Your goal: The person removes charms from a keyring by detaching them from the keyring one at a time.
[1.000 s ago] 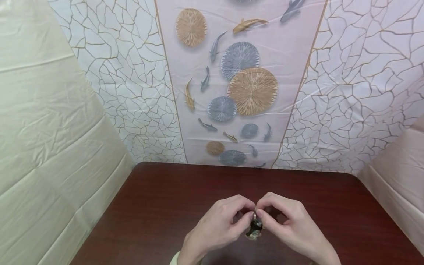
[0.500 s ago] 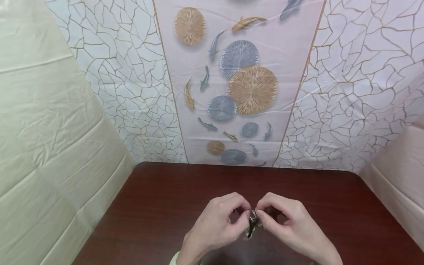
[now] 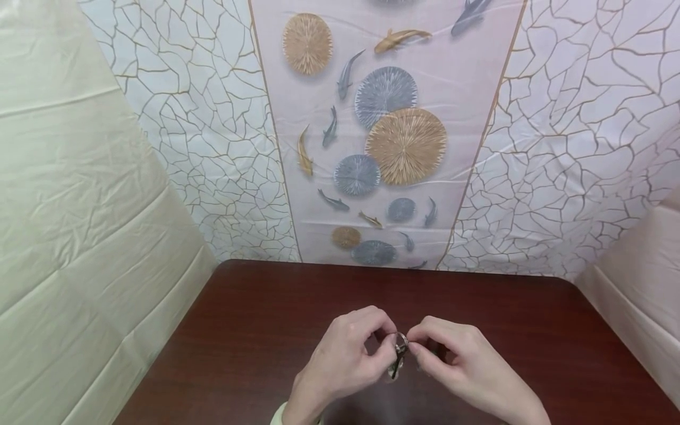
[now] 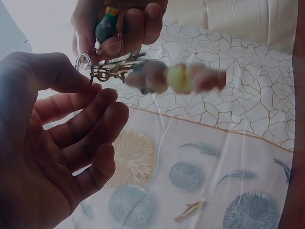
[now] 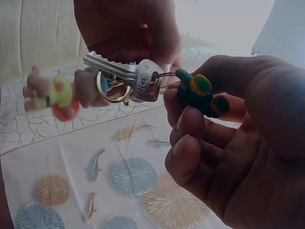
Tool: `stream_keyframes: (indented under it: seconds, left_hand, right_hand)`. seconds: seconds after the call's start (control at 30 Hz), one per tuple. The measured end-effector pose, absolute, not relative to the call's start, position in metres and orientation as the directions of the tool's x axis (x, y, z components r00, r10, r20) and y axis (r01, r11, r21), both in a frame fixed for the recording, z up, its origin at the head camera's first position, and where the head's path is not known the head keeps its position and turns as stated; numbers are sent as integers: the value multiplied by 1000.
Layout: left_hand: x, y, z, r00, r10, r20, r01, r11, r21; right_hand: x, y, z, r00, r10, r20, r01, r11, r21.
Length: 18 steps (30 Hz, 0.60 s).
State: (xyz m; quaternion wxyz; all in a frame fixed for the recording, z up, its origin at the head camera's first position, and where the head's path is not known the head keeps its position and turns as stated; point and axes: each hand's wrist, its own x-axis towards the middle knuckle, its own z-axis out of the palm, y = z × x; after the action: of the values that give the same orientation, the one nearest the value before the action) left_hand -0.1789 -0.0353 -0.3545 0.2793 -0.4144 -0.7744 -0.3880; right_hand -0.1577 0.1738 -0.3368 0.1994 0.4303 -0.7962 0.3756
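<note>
A bunch with a metal key ring hangs between the two hands above the table. My left hand pinches the ring between thumb and forefinger, its other fingers loosely curled in the left wrist view. On the opposite side, my right hand pinches the ring at its fingertips. A silver key with a toothed edge shows in the right wrist view. Against the right fingers sits a dark green figurine with orange-and-green round ends. A blurred yellow-and-pinkish figurine charm dangles from a brass chain.
The dark red-brown table has rounded far corners. Behind it hangs a cloth printed with fish and round shapes; pale cloth walls stand at both sides.
Both hands have moved slightly apart, the left one drifting left. More of the ring shows between the fingertips, and the hanging bunch has shifted left.
</note>
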Motion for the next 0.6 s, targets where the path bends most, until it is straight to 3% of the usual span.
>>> stream_keyframes:
  seconds: [0.13,0.37,0.6]
  left_hand:
    - [-179,-36,-355,-540,405,738,834,373,406]
    - [-178,-32,-357,-657,386,647,752,400,524]
    - [-178,-30,-358,-663,423,618,748,407,524]
  right_hand:
    - [-158,174,-337,-546,-540,641,-838,358,-412]
    - [-157,172,-338,-599,-530,600,-801,388,-456]
    - [-159,171,-340,-590,-525,613,-808,381,-450]
